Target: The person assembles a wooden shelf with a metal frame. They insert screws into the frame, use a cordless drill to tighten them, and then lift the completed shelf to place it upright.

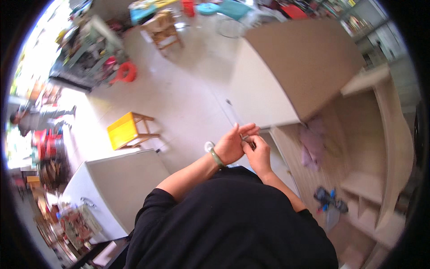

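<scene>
My left hand is held up in front of my body with its fingers stretched out and nothing seen resting on the palm. A green bangle circles that wrist, with a round white thing beside it. My right hand meets the left at the fingers, its own fingers curled together. A small greyish bit shows between them, too small and blurred to name. To the right, a black and blue power drill stands on the light wooden furniture piece, and a mauve cloth lies farther along it.
A large cabinet with a brown top stands ahead right. At left are a yellow stool and a white cabinet. Farther off are a wooden chair, a red ring-shaped thing and a person near the bright opening.
</scene>
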{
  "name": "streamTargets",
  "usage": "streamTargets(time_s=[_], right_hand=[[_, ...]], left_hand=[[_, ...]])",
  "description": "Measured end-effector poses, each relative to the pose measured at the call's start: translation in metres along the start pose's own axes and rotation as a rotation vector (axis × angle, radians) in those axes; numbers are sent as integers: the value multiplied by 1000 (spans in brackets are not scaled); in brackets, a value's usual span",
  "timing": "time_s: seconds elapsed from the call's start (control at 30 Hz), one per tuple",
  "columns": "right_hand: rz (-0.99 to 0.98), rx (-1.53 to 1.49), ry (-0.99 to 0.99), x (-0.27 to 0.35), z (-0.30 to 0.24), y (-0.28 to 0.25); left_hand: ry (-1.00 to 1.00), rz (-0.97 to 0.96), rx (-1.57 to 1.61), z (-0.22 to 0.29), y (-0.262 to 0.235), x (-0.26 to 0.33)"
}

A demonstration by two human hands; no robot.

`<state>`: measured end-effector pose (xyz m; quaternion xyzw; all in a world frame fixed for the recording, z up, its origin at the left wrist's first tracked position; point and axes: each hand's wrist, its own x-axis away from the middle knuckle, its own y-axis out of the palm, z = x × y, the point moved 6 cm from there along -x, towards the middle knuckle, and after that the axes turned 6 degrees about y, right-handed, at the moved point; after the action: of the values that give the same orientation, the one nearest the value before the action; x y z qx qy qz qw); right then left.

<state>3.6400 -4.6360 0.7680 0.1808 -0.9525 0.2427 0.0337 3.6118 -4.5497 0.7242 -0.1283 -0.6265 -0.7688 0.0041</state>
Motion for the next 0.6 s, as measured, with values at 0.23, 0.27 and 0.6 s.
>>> streamTargets(time_s=[0.23,0.27,0.6], right_hand=[[-344,102,-80,-70,-63,126],[-389,140,-63,-80,-65,141],[-569,-88,-197,-231,-146,290]], left_hand=[[170,81,-24,128,-43,29],[187,95,-10,140,-50,29],[405,207,-91,335,-104,-4]])
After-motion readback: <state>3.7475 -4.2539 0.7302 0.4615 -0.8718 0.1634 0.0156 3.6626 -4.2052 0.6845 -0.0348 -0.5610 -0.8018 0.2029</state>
